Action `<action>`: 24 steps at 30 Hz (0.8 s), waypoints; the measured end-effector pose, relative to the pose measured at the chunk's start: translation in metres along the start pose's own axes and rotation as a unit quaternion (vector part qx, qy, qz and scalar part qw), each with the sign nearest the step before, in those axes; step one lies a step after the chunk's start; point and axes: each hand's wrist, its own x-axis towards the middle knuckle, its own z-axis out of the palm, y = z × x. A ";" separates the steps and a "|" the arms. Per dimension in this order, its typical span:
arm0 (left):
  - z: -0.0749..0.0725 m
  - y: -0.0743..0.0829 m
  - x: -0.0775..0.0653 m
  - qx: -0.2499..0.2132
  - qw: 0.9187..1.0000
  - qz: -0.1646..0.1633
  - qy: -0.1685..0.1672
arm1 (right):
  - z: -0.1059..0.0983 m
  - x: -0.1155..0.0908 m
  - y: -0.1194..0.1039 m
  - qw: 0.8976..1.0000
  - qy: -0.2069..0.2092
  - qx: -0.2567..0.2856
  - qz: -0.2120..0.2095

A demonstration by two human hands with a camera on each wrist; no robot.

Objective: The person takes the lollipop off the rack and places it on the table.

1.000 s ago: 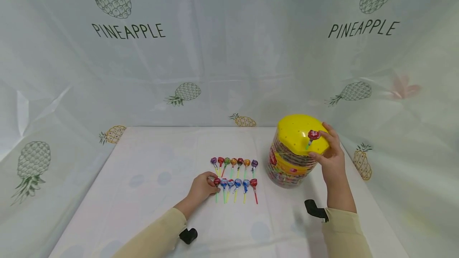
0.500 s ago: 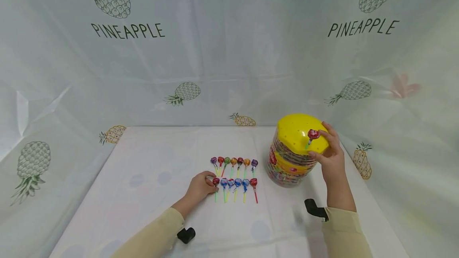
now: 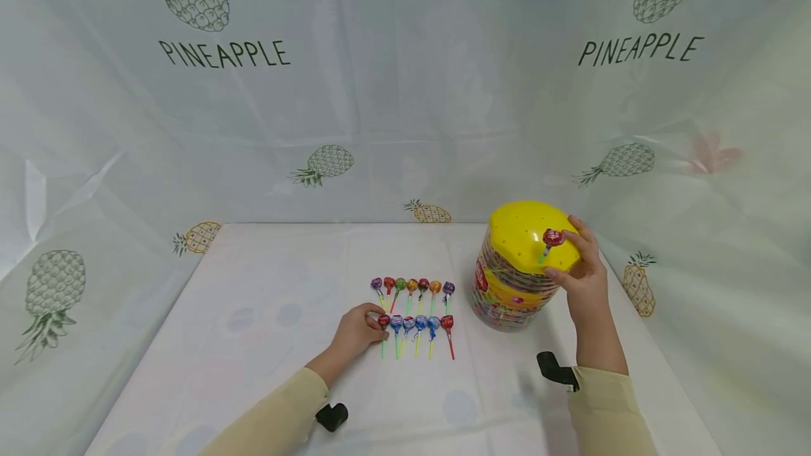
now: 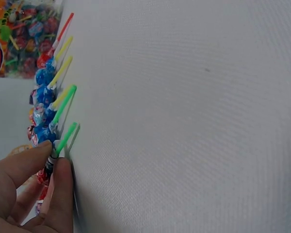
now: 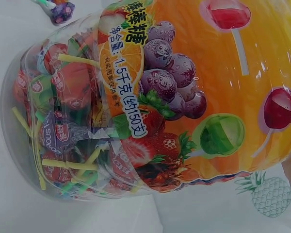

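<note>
My left hand pinches a dark-red lollipop with a green stick at the left end of the near row on the table; in the left wrist view thumb and fingers close just below its head. Beside it lie several blue-wrapped lollipops and a red one. My right hand grips the right edge of the yellow lid on a clear candy jar. Against the lid, by the index fingertip, is another red lollipop; whether a finger touches it I cannot tell.
Behind the near row lies a second row of several lollipops in mixed colours. The white table backs onto a pineapple-print sheet. Inside the jar, wrapped lollipops show through the side.
The left hand and its lollipop shift slightly left, then back right. The right hand and the jar stay where they were.
</note>
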 end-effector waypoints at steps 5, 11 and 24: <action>-0.002 -0.002 0.000 0.008 1.000 0.001 -0.005 | 0.000 0.000 0.000 1.000 -0.002 0.005 0.001; -0.004 -0.003 0.000 0.011 1.000 0.006 -0.003 | 0.000 0.000 -0.001 1.000 -0.002 0.005 -0.003; 0.000 0.000 0.000 -0.011 1.000 0.003 -0.005 | 0.001 0.000 -0.001 1.000 0.001 0.003 -0.004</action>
